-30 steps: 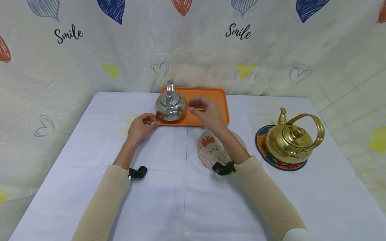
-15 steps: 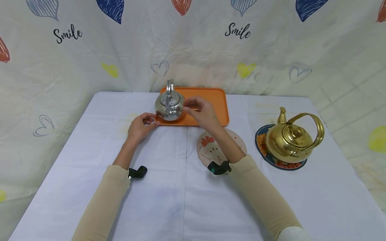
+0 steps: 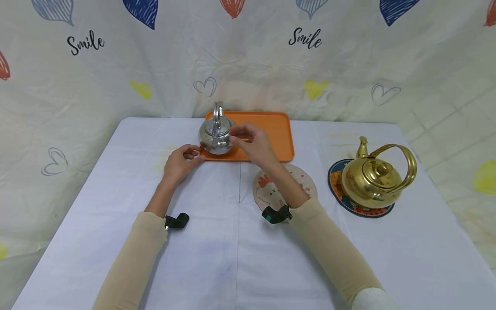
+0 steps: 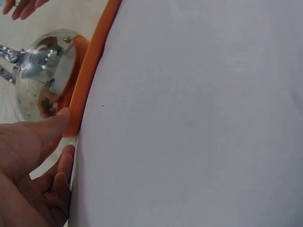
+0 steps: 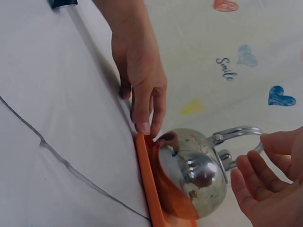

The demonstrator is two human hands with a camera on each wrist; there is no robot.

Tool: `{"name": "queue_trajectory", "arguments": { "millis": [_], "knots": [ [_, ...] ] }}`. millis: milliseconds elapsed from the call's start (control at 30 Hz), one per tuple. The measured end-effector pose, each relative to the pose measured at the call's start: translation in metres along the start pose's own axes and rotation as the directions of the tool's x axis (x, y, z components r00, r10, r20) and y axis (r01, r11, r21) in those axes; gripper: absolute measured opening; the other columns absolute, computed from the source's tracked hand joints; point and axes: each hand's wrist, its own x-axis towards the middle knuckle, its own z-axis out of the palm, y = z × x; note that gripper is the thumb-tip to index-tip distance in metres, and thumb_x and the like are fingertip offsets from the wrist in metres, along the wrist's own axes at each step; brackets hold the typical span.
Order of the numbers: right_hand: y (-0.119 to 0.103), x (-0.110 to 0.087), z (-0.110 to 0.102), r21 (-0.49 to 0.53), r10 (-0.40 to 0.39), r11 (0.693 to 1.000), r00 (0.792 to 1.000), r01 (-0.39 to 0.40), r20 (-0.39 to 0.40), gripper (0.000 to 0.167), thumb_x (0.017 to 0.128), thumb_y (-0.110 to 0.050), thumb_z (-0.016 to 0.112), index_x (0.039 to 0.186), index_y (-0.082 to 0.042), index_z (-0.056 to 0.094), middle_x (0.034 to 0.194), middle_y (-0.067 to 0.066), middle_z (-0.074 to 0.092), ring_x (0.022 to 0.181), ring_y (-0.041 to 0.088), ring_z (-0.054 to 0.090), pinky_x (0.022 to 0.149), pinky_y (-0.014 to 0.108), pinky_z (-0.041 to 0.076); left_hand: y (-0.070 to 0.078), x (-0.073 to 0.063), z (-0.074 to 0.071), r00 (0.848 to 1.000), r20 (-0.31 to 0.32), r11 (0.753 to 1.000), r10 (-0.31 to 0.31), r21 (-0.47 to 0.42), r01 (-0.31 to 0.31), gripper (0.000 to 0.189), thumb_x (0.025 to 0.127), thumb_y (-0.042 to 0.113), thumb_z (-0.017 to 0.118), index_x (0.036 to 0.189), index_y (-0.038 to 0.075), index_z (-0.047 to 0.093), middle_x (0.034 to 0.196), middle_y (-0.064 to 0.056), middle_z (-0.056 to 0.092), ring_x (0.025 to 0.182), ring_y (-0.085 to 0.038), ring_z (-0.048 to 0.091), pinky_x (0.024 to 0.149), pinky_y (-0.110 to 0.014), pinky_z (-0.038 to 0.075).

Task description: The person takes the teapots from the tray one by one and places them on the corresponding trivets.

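A shiny silver teapot (image 3: 207,140) with an upright hoop handle stands at the left end of an orange tray (image 3: 278,133). My left hand (image 3: 180,164) pinches the tray's near left corner; in the left wrist view its thumb (image 4: 57,124) presses on the orange rim. My right hand (image 3: 257,148) hovers at the teapot's right side, fingers loosely bent and spread from the thumb, holding nothing. In the right wrist view, the fingertips of the right hand (image 5: 277,198) overlap the teapot's handle (image 5: 241,130), with the pot's body below.
A brass teapot (image 3: 366,185) sits on a round patterned mat (image 3: 335,181) at the right. A pale round mat with a cartoon animal (image 3: 269,196) lies under the right forearm. Behind the white-clothed table (image 3: 209,258) hangs a printed sheet (image 3: 248,51).
My right hand has moved left across the tray, closer to the silver teapot's handle. The left hand stays at the tray corner, and the teapots have not moved.
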Motion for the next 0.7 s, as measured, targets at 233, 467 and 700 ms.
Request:
{"name": "queue_trajectory", "arguments": {
  "millis": [233, 467, 700],
  "knots": [
    [-0.003, 0.004, 0.008, 0.029, -0.006, 1.000, 1.000, 0.006, 0.012, 0.031, 0.100, -0.012, 0.070, 0.128, -0.001, 0.065, 0.127, 0.013, 0.070, 0.119, 0.024, 0.066, 0.107, 0.038, 0.053, -0.001, 0.000, 0.000, 1.000, -0.001, 1.000, 0.006, 0.002, -0.006, 0.039, 0.097, 0.034, 0.075, 0.129, 0.013, 0.067, 0.123, -0.012, 0.068, 0.115, -0.029, 0.062, 0.098, -0.042, 0.046],
    [-0.004, 0.008, 0.013, 0.033, 0.026, 0.999, 1.000, -0.026, 0.014, 0.031, 0.101, -0.015, 0.070, 0.129, -0.005, 0.066, 0.129, 0.012, 0.069, 0.119, 0.023, 0.066, 0.106, 0.034, 0.053, 0.000, 0.000, 0.000, 1.000, -0.008, 1.000, 0.002, 0.006, -0.002, 0.039, 0.097, 0.035, 0.075, 0.129, 0.014, 0.068, 0.122, -0.012, 0.068, 0.114, -0.028, 0.063, 0.098, -0.043, 0.046],
    [-0.005, 0.012, 0.017, 0.055, 0.036, 0.998, 0.999, -0.037, 0.017, 0.032, 0.101, -0.011, 0.069, 0.131, -0.002, 0.064, 0.130, 0.014, 0.068, 0.120, 0.025, 0.065, 0.108, 0.033, 0.052, 0.000, 0.000, -0.001, 1.000, -0.005, 1.000, 0.000, 0.005, 0.000, 0.039, 0.097, 0.035, 0.074, 0.129, 0.013, 0.067, 0.122, -0.012, 0.068, 0.114, -0.028, 0.062, 0.098, -0.042, 0.046]
  ]
}}
